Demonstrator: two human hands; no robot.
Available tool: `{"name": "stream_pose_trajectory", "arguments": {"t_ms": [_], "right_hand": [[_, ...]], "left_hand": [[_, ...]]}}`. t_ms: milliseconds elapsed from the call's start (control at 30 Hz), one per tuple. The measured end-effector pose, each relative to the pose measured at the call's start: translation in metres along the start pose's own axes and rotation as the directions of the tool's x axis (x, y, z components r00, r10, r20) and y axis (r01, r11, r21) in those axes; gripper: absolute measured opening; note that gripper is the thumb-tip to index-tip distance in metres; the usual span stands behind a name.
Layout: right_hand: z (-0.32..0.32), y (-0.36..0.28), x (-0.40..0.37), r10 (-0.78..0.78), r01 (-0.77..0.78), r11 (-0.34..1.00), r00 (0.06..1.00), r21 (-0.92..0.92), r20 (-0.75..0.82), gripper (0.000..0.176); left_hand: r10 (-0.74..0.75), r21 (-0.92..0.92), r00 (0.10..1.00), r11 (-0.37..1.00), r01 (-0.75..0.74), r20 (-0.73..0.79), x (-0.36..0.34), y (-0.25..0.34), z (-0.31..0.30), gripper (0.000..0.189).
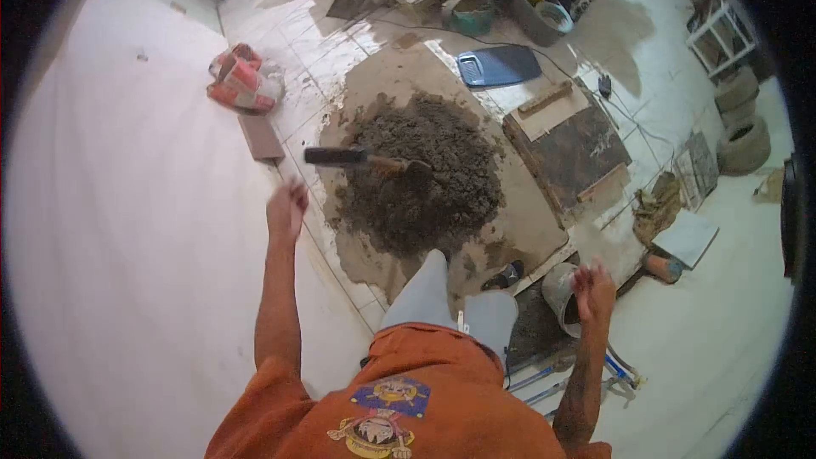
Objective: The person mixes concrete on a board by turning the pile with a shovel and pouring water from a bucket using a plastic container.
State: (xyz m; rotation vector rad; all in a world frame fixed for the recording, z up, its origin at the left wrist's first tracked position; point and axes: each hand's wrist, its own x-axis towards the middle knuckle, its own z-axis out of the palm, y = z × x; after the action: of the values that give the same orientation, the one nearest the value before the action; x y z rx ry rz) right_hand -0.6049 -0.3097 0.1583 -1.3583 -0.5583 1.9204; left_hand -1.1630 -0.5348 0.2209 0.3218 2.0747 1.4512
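Observation:
My left hand [287, 208] is raised at the left with loosely bent fingers and nothing visible in it. Just above it in the view is the black grip [334, 156] of a shovel, apart from my fingers. Its wooden shaft [387, 164] runs down to a heap of wet grey mortar [433, 178]; the blade is hidden. At the right, my right hand [592, 293] is held up, fingers slightly curled and apart, also without anything visible in it. Behind that hand a whitish bucket [559, 296] lies tipped, its mouth partly covered by my fingers.
A red and white bag [245, 81] and a brown tile [261, 138] lie left of the heap. To its right are a blue tray [498, 65] and a dirty board [569, 144]. Tubs [544, 13], a cable, tires [744, 143] and a tile cutter [544, 382] surround the area.

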Motion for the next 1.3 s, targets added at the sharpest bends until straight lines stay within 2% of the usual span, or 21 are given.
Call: {"name": "stream_pose_trajectory", "arguments": {"t_ms": [33,67,133,200,267,367,400,467,500,533,567,600,667,700,733,833,933,1033,1133,1267,1300], "right_hand": [[0.058,-0.018,-0.011,-0.001,0.001,0.999,1.0,-0.042,-0.01,0.03],[0.118,-0.034,-0.024,-0.009,0.008,0.997,1.0,-0.081,-0.018,0.031],[0.204,-0.047,-0.033,-0.067,0.08,0.995,0.977,-0.054,0.202,0.035],[0.282,-0.054,-0.041,-0.161,0.165,0.986,0.846,0.037,0.508,0.038],[0.359,-0.054,-0.045,-0.156,0.131,0.988,0.786,0.087,0.599,0.042],[0.454,-0.039,-0.038,-0.105,-0.021,0.988,0.62,0.15,0.777,0.046],[0.479,-0.027,-0.03,-0.105,-0.085,0.98,0.542,0.179,0.834,0.049],[0.525,0.0,-0.012,-0.111,-0.124,0.973,0.495,0.196,0.862,0.048],[0.542,0.011,-0.01,-0.09,-0.128,0.975,0.527,0.183,0.845,0.048],[0.554,0.023,-0.009,-0.064,-0.137,0.976,0.556,0.168,0.829,0.048],[0.566,0.032,-0.007,-0.039,-0.148,0.977,0.581,0.152,0.813,0.049],[0.575,0.039,0.001,-0.034,-0.141,0.979,0.594,0.145,0.804,0.047],[0.583,0.049,0.012,-0.013,-0.129,0.984,0.626,0.12,0.78,0.043],[0.583,0.053,0.016,-0.043,-0.076,0.992,0.566,0.105,0.823,0.04],[0.584,0.056,0.02,-0.034,-0.075,0.992,0.586,0.096,0.809,0.041],[0.591,0.065,0.023,-0.019,-0.073,0.994,0.645,0.086,0.764,0.042],[0.591,0.072,0.021,-0.006,-0.176,0.976,0.581,0.132,0.814,0.042],[0.592,0.077,-0.002,-0.014,-0.196,0.969,0.562,0.15,0.827,0.04],[0.596,0.079,-0.041,-0.003,-0.068,0.996,0.661,0.064,0.751,0.028],[0.6,0.082,-0.077,0.02,-0.038,0.999,0.729,0.012,0.685,0.033],[0.602,0.081,-0.082,-0.008,-0.012,1.0,0.717,0.024,0.697,0.034]], "left_hand": [[-0.087,-0.547,0.996,0.835,0.059,-0.025,0.024,0.012,-0.003,0.024],[-0.062,-0.619,0.998,0.783,0.057,0.013,0.037,0.029,-0.005,0.027],[0.001,-0.674,0.999,0.738,0.033,0.051,0.053,0.067,-0.001,0.027],[0.028,-0.75,0.982,0.65,0.124,0.186,0.062,0.095,0.01,0.023],[0.048,-0.76,0.921,0.581,0.29,0.387,0.08,0.1,0.024,0.02],[-0.02,-0.727,0.874,0.545,0.417,0.486,0.079,0.113,0.06,0.016],[0.009,-0.7,0.794,0.478,0.53,0.607,0.096,0.107,0.071,0.015],[0.101,-0.593,0.6,0.347,0.727,0.794,0.142,0.078,0.093,0.014],[0.085,-0.599,0.611,0.341,0.724,0.787,0.149,0.078,0.102,0.015],[0.053,-0.615,0.641,0.35,0.707,0.766,0.15,0.081,0.107,0.015],[-0.014,-0.668,0.742,0.426,0.611,0.67,0.144,0.091,0.113,0.015],[-0.05,-0.691,0.799,0.471,0.548,0.6,0.142,0.095,0.114,0.016],[-0.091,-0.714,0.865,0.525,0.463,0.494,0.142,0.096,0.112,0.016],[-0.103,-0.72,0.883,0.54,0.436,0.457,0.144,0.096,0.112,0.017],[-0.112,-0.729,0.902,0.551,0.406,0.417,0.146,0.094,0.111,0.017],[-0.133,-0.749,0.934,0.565,0.346,0.33,0.154,0.097,0.114,0.019],[-0.147,-0.767,0.947,0.559,0.317,0.284,0.164,0.095,0.114,0.02],[-0.157,-0.772,0.952,0.558,0.305,0.264,0.176,0.093,0.114,0.021],[-0.162,-0.772,0.957,0.565,0.291,0.242,0.184,0.087,0.108,0.023],[-0.169,-0.768,0.957,0.571,0.29,0.236,0.2,0.082,0.105,0.024],[-0.165,-0.769,0.957,0.569,0.29,0.239,0.204,0.082,0.104,0.025]]}}
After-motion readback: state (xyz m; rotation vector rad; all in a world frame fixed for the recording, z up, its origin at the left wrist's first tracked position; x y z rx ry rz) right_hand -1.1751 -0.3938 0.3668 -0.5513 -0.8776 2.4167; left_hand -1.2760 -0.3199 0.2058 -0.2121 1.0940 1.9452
